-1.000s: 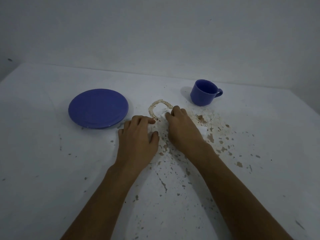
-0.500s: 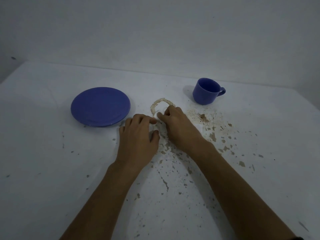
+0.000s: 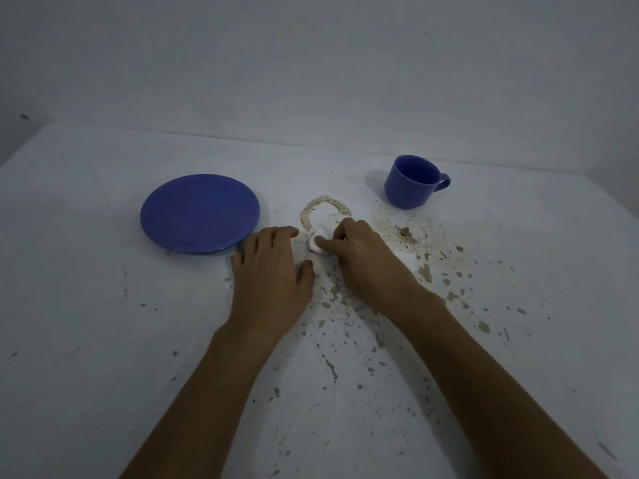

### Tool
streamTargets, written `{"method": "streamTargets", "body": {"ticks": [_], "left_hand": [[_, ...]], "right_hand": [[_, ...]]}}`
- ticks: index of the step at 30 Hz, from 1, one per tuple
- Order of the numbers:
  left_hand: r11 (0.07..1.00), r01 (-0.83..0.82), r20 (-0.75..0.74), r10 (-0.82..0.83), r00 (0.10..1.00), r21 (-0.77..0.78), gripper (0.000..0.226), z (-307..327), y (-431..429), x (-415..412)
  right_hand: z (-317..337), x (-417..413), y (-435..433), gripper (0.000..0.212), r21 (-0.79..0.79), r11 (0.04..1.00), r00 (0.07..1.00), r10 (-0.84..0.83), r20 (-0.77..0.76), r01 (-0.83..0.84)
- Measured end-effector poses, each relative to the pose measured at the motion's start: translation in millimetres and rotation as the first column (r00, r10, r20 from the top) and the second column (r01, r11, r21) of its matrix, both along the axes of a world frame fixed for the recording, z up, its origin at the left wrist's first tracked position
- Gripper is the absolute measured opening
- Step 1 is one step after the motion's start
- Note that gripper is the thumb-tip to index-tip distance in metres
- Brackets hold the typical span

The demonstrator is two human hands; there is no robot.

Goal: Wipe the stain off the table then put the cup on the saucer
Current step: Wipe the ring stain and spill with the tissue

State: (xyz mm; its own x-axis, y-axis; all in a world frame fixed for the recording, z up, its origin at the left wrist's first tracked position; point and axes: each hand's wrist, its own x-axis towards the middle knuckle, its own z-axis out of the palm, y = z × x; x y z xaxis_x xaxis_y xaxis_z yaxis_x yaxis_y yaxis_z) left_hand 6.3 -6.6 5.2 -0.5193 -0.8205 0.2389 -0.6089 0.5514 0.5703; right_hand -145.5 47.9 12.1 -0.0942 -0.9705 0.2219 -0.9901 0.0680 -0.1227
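Observation:
A brown ring-shaped stain (image 3: pixel 323 205) marks the white table (image 3: pixel 86 305) between a blue saucer (image 3: pixel 200 213) on the left and a blue cup (image 3: pixel 413 181) standing upright on the right, handle pointing right. My right hand (image 3: pixel 366 261) pinches a small white wad of tissue (image 3: pixel 316 240) against the table at the ring's lower left end. My left hand (image 3: pixel 273 271) lies flat on the table just left of the tissue, fingers spread, holding nothing.
Brown splatter spots (image 3: pixel 425 271) are scattered over the table right of and below my hands. A pale wall (image 3: pixel 311 63) rises behind the table's far edge.
My right hand has drawn back slightly toward me and to the left, and the white tissue now shows under its fingertips. My left hand has stayed put.

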Motion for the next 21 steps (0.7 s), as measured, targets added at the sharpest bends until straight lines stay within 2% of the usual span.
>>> {"method": "streamTargets", "body": {"ticks": [5, 10, 14, 16, 19, 21], "left_hand": [[1.0, 0.003, 0.012, -0.003, 1.0, 0.001, 0.043, 1.7, 1.1, 0.4], [1.0, 0.006, 0.018, -0.007, 1.0, 0.008, 0.044, 2.1, 1.0, 1.1], [1.0, 0.012, 0.011, -0.012, 1.0, 0.011, 0.045, 2.1, 1.6, 1.6], [1.0, 0.011, 0.02, -0.011, 1.0, 0.007, 0.045, 1.5, 1.1, 1.1], [1.0, 0.009, 0.03, -0.009, 1.0, 0.013, 0.046, 1.6, 0.2, 0.9], [1.0, 0.007, 0.033, -0.007, 0.999, 0.018, 0.047, 2.1, -0.1, 0.6]], "right_hand": [[1.4, -3.3, -11.2, 0.047, -0.022, 0.99, 0.99, -0.142, -0.025, 0.141], [-0.9, 5.7, 0.4, 0.051, -0.011, 0.999, 0.998, 0.033, -0.054, -0.034], [3.0, -10.4, 1.7, 0.055, -0.024, 0.998, 0.996, -0.055, -0.066, 0.054], [3.5, -3.9, -4.8, 0.05, -0.041, 0.996, 0.995, -0.076, -0.065, 0.073], [-0.1, 13.2, -9.1, 0.044, -0.038, 0.999, 0.997, 0.006, -0.078, -0.009], [2.3, 13.6, -5.3, 0.039, -0.011, 0.999, 0.999, 0.052, 0.0, -0.052]]}}
